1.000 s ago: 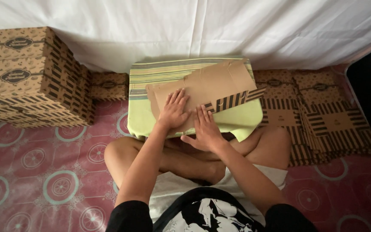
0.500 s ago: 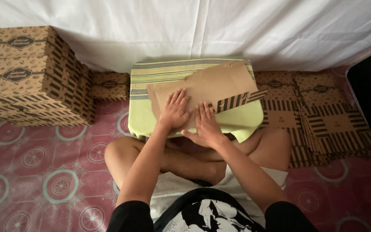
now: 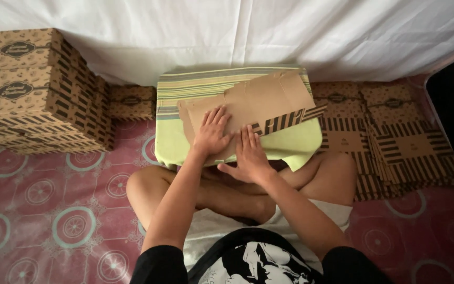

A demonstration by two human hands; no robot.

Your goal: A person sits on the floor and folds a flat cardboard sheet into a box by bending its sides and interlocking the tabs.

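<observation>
- The left hand (image 3: pixel 212 132) lies palm down, fingers spread flat, on a flat brown cardboard box blank with dark striped edges (image 3: pixel 250 110); its grip is wide and closes on nothing.
- The right hand (image 3: pixel 249 156) presses flat just beside the left one, over the near edge of the same cardboard, fingers straight and together, thumb out to the side; its grip is also wide, nothing clasped.
- The cardboard rests tilted across a low surface covered with a yellow-green striped cloth (image 3: pixel 290 144), right in front of the person's crossed legs.
- A stack of assembled brown printed cardboard boxes (image 3: pixel 32 89) stands at the left, on the pink floor mat with round patterns (image 3: pixel 43 210).
- A pile of flat brown striped box blanks (image 3: pixel 395 142) lies at the right, just beside the surface.
- A white sheet (image 3: pixel 237 31) hangs behind everything.
</observation>
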